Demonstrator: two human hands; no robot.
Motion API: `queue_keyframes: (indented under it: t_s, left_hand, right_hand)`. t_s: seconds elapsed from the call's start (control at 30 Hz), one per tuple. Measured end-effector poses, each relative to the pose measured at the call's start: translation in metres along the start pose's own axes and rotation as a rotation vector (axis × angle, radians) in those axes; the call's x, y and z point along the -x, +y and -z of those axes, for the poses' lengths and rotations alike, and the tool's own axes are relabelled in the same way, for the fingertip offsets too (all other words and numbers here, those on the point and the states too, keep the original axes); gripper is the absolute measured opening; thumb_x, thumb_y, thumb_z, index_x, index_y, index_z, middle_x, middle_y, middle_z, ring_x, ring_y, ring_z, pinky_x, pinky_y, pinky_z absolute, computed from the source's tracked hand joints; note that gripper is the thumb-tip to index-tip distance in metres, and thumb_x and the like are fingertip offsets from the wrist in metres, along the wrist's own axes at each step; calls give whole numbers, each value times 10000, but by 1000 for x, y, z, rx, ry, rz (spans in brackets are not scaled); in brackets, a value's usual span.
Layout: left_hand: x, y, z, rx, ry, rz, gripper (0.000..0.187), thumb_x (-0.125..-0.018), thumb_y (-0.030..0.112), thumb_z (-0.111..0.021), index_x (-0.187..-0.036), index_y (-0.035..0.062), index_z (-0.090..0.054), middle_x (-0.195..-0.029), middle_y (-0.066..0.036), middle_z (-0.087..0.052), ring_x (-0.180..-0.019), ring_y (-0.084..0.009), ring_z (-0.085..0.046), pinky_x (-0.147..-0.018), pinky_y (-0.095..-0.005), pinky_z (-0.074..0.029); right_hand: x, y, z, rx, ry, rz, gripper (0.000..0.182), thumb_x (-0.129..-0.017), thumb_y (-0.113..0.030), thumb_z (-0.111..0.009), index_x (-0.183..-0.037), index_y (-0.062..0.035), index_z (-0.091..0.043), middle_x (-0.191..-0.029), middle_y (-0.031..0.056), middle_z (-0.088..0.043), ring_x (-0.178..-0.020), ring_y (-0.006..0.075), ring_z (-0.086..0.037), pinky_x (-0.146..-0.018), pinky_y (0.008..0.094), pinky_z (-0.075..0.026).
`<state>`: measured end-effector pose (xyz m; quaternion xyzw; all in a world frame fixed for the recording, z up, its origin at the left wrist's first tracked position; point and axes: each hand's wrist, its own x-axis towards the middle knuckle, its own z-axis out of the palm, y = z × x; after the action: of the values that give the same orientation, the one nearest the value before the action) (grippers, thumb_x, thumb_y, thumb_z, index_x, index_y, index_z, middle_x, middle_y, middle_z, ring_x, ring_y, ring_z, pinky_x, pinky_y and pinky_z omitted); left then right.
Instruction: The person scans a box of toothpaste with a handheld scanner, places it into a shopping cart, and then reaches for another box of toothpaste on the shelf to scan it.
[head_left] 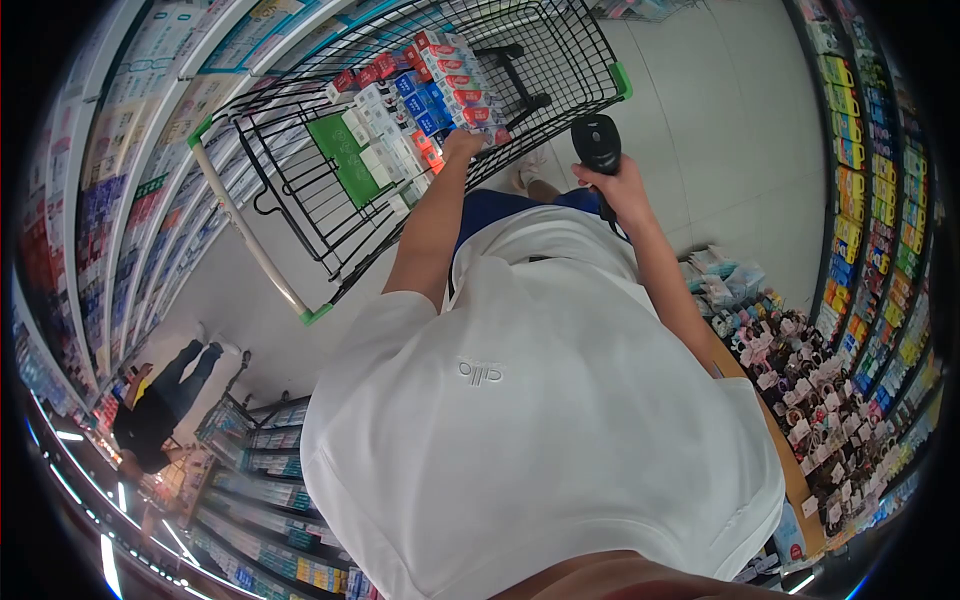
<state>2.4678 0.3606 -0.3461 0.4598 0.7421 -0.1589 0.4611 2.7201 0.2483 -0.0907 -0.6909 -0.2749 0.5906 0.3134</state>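
Observation:
My right hand is wrapped round the handle of a black barcode scanner, its head pointing away from me. A cable hangs below the grip. My left hand reaches over the near side of a black wire shopping cart. Its fingers are closed at the edge of a small box at the near end of a stack; the fingertips are partly hidden. Red-and-white boxes, blue boxes and white boxes lie in rows in the cart, beside a green panel.
The cart's pale handle bar is at the left. Stocked shelves stand beyond it. At my right are a rack of hair accessories and shelves of colourful packs. Another person stands in the aisle at lower left.

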Motion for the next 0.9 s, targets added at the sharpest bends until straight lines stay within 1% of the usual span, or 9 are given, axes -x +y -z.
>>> queue_keyframes:
  t_s: [0.03,0.1,0.13,0.23,0.3,0.53,0.63,0.73,0.9]
  left_hand:
    - [2,1,-1,-13,-3,-5,607,-663,489,-731,-992,-17,-673,-1047,-196,-665,-984,-314,-646,-837,-385,-509]
    - [5,2,-1,46,-30,-20,549,-649,492,-716,-852,-18,-698,-914,-204,-685,-689,-269,-693,-751,-367,-533]
    - [1,0,-5,35,-34,-26,549,-649,492,-716,-852,-18,-698,-914,-204,-685,-689,-269,-693,-751,-367,-533]
    - [-3,-5,-15,-8,82,-87,565,-667,503,-705,-872,-24,-698,-925,-214,-683,-767,-304,-691,-782,-387,-528]
    - [12,-4,-28,-74,302,-98,610,-682,512,-722,-944,-36,-669,-1020,-214,-664,-961,-349,-646,-847,-406,-511]
    - [12,3,-26,-48,229,-95,668,-722,525,-684,-1026,-67,-627,-1107,-243,-620,-1033,-374,-611,-885,-417,-495]
    - [20,16,-22,-201,173,-123,797,-725,577,-658,-1127,-100,-535,-1143,-232,-604,-1052,-367,-607,-892,-420,-491]
    - [40,21,-11,-265,164,1,992,-731,645,-611,-1277,-115,-279,-1155,-213,-601,-1071,-332,-608,-901,-399,-480]
    - [17,-15,-5,-234,92,-26,1020,-702,612,-660,-1299,-132,-298,-1198,-245,-580,-1093,-340,-593,-895,-401,-480]
  right_hand:
    - [1,-1,-1,39,-5,-10,248,-720,-147,-760,-851,0,-608,-723,37,-613,-632,110,-544,-580,260,-440]
    - [4,-3,-1,38,7,-9,265,-717,-152,-764,-866,2,-608,-730,36,-613,-643,113,-544,-593,264,-446]
    - [5,-6,-1,49,8,-6,282,-714,-158,-769,-881,4,-608,-738,34,-612,-655,116,-545,-606,267,-451]
    - [8,-8,0,24,13,-21,306,-709,-172,-776,-900,4,-613,-760,37,-621,-678,121,-550,-632,271,-458]
    - [8,-7,0,12,31,0,264,-726,-159,-767,-862,-3,-603,-732,28,-608,-646,108,-535,-603,258,-438]
    - [7,-14,6,63,57,-31,312,-712,-198,-764,-900,6,-621,-771,56,-632,-699,133,-569,-643,281,-456]
    - [7,-14,7,60,67,-36,316,-708,-204,-763,-895,8,-620,-771,57,-633,-694,132,-571,-643,282,-457]
    - [6,-10,8,35,79,-10,306,-707,-197,-762,-891,4,-622,-769,58,-635,-693,131,-574,-641,282,-457]
    - [2,-9,9,-9,66,-7,286,-705,-187,-757,-881,-4,-625,-752,53,-633,-676,131,-571,-631,278,-454]
